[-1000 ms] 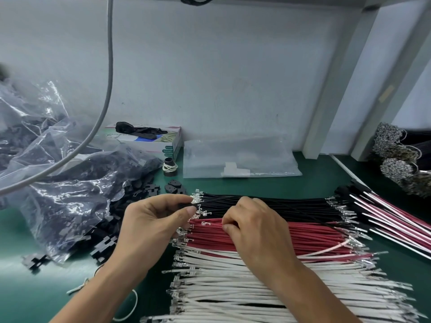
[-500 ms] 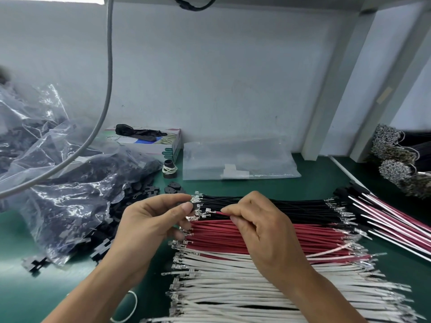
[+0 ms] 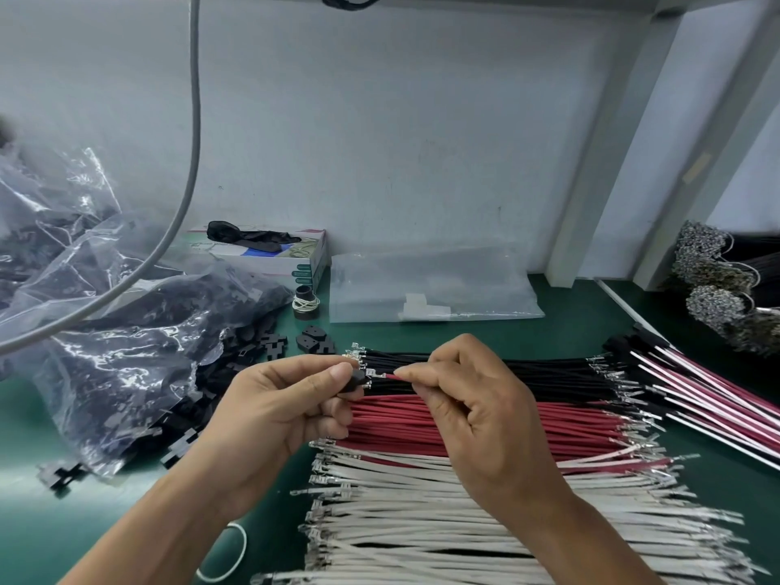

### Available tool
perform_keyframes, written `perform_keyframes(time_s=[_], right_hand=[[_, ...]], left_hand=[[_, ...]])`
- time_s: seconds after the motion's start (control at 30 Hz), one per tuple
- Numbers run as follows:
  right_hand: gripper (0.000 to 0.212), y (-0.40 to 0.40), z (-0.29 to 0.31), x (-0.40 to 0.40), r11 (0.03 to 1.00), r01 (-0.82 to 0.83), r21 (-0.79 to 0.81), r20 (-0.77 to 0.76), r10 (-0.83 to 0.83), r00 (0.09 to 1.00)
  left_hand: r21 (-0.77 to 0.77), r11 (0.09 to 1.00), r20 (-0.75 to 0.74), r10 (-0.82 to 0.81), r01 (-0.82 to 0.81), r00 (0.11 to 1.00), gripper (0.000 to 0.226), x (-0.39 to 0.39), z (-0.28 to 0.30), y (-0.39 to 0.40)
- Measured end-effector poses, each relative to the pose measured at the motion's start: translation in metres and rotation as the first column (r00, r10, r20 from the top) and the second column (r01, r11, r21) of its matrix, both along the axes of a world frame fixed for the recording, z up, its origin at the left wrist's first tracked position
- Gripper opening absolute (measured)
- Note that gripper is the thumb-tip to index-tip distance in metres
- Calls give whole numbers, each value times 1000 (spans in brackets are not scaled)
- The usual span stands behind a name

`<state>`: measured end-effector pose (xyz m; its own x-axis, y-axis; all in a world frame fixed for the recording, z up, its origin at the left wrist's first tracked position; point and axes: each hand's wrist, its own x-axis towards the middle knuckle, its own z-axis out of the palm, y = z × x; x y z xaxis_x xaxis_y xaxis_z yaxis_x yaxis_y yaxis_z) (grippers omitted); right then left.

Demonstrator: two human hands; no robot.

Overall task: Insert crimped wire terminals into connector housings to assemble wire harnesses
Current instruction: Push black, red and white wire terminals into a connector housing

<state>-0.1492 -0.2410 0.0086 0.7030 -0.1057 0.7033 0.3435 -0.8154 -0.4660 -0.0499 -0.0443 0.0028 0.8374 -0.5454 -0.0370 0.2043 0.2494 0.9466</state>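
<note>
- At the centre of the green bench [image 3: 570, 314], the left hand [image 3: 270, 415] pinches a small black connector housing [image 3: 358, 380] between thumb and forefinger, the other fingers curled beneath; the housing sits just at the fingertips, above the black wires
- At 3 o'clock of the housing, the right hand [image 3: 477, 420] pinches a red wire [image 3: 390, 376] near its end, fingers curled round it; the wire's metal terminal [image 3: 375, 377] points toward the housing and lies just beside it; whether it has entered the housing cannot be told
- Under both hands lie three rows of cut wires with crimped ends: black wires [image 3: 527, 375] at the far side, red wires [image 3: 422, 424] in the middle, white wires [image 3: 422, 521] toward 6 o'clock
- At 3 o'clock of the rows, a bundle of red, white and black assembled wires [image 3: 709, 399] runs slantwise
- At 9 o'clock, a clear plastic bag [image 3: 105, 352] holds many black housings; loose black housings [image 3: 270, 344] spill from its mouth onto the bench
- At 12 o'clock, a flat clear bag [image 3: 430, 285] lies against the wall; beside it, toward 11 o'clock, stands a small cardboard box [image 3: 270, 259] with a dark thing on top
- A grey cable [image 3: 192, 141] hangs down from 11 o'clock
- A white rubber band [image 3: 236, 555] lies near the left forearm
</note>
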Motion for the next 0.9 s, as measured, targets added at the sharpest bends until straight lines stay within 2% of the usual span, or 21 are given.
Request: perform_keyframes(time_s=[0.07,0.2,0.43,0.53,0.6,0.67,0.73,0.8,0.9], right_hand=[[18,0,0,0,999,4,-37,10,-4,1000],[19,-1,0,-1,980,26,-196,52,-16,998],[23,5,0,-2,912,76,-402,133,-24,991],[19,11,-4,0,955,45,-293,79,-23,997],[17,11,-5,0,986,7,-167,13,-5,1000],[17,10,-4,1,993,5,-118,-51,-12,999],[16,6,-4,2,997,13,-79,-95,-20,995],[12,1,-2,1,997,20,-72,-126,-29,992],[12,-1,-1,-1,991,35,-132,-153,-56,987]], left_hand=[[-2,1000,-16,-21,21,1000,39,0,1,1],[-24,999,-57,-32,30,998,73,0,3,2],[-12,999,-108,-47,46,993,76,-2,3,0],[-4,998,-123,-55,55,991,73,-5,1,-3],[23,1000,-45,-6,7,999,64,-8,1,-5],[143,984,201,72,-102,977,47,-9,1,-5],[216,963,430,55,-162,901,36,-12,1,-4],[231,955,494,47,-183,868,27,-13,-1,-5],[225,959,448,56,-173,893,20,-14,-1,-7]])
